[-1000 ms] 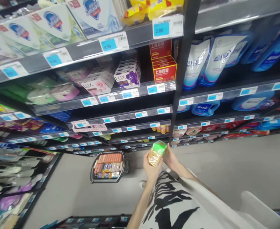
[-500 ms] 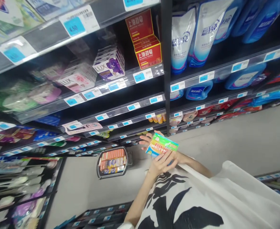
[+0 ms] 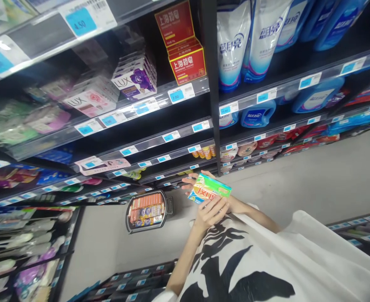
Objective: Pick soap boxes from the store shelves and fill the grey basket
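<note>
A glossy green, orange and blue soap packet [image 3: 208, 188] with large red characters is held in front of my white shirt. My left hand [image 3: 211, 211] grips its near edge, fingers bent over the printed face. Behind the packet, my right hand [image 3: 189, 182] supports it from the far side. The right fingers stick out past its left end, spread apart, while the palm is hidden by the packet. On the floor to the left stands a dark shopping basket [image 3: 167, 205] holding orange packs [image 3: 146, 201] and several purple-and-yellow packs [image 3: 150, 213].
Shelves rise ahead with LUX soap boxes [image 3: 136, 79], red soap boxes [image 3: 187, 65], and blue-and-white detergent pouches [image 3: 233, 50]. Price tags line the shelf edges [image 3: 147, 107]. Brushes [image 3: 30, 237] hang at the lower left. Another black shelf unit [image 3: 131, 277] stands at the bottom.
The view has shifted, so the upper shelves sit further left and higher. Both hands and the packet are slightly further left, and the packet's face is tilted a little differently.
</note>
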A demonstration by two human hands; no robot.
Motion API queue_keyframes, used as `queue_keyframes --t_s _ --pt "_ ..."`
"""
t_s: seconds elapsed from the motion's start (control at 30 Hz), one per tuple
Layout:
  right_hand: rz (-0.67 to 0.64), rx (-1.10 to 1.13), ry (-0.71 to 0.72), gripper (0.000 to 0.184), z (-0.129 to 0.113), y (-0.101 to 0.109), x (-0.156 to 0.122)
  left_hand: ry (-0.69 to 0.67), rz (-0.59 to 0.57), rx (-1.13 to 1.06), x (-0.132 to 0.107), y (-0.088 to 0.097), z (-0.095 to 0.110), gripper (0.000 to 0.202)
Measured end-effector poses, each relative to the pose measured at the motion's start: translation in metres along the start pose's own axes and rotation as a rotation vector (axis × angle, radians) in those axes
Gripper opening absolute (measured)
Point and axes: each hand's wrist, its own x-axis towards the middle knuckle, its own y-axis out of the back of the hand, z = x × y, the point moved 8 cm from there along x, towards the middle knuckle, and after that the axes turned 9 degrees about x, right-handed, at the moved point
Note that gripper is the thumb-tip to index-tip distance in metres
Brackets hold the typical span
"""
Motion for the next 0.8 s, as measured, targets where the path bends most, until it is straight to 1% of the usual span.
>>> queue_keyframes --t_s 0.03,0.1,0.13,0.17,0.23,0.33,0.4,0.47,0.53,0.63,0.7,0.8 --pt "-0.147 0.020 -0.035 0.045 -0.008 -0.018 0.005 0.046 0.037 -0.028 -0.002 0.002 -0.003 0.032" --pt "-0.466 0.027 -0.071 0.048 -0.015 -0.044 0.009 0.197 0.142 -0.091 -0.007 0.008 -0.016 0.046" --pt "-0.596 0.032 -0.063 0.048 -0.017 -0.050 0.009 0.296 0.195 -0.128 -0.010 0.011 -0.024 0.057" --pt "-0.674 0.032 -0.029 0.049 -0.018 -0.050 0.011 0.403 0.240 -0.172 -0.015 0.013 -0.033 0.067" --pt "-0.691 0.015 0.081 0.053 -0.019 -0.038 0.018 0.620 0.276 -0.268 -0.026 0.012 -0.051 0.079" --pt "-0.673 -0.049 0.231 0.058 -0.022 -0.021 0.023 0.912 0.234 -0.327 -0.051 0.006 -0.073 0.077" --pt "-0.664 -0.092 0.303 0.060 -0.026 -0.016 0.022 1.079 0.229 -0.335 -0.072 0.004 -0.083 0.078" --pt "-0.659 -0.123 0.347 0.062 -0.030 -0.016 0.018 1.217 0.266 -0.425 -0.092 -0.001 -0.090 0.085" --pt "-0.665 -0.154 0.359 0.064 -0.032 -0.018 0.015 1.322 0.315 -0.581 -0.107 -0.009 -0.092 0.089" --pt "-0.687 -0.233 0.344 0.063 -0.030 -0.021 0.017 1.447 0.356 -0.789 -0.118 -0.020 -0.091 0.079" --pt "-0.685 -0.321 0.327 0.061 -0.029 -0.020 0.021 1.516 0.374 -0.854 -0.120 -0.022 -0.091 0.070" --pt "-0.680 -0.513 0.348 0.054 -0.030 -0.020 0.022 1.588 0.397 -0.898 -0.120 -0.018 -0.091 0.065"
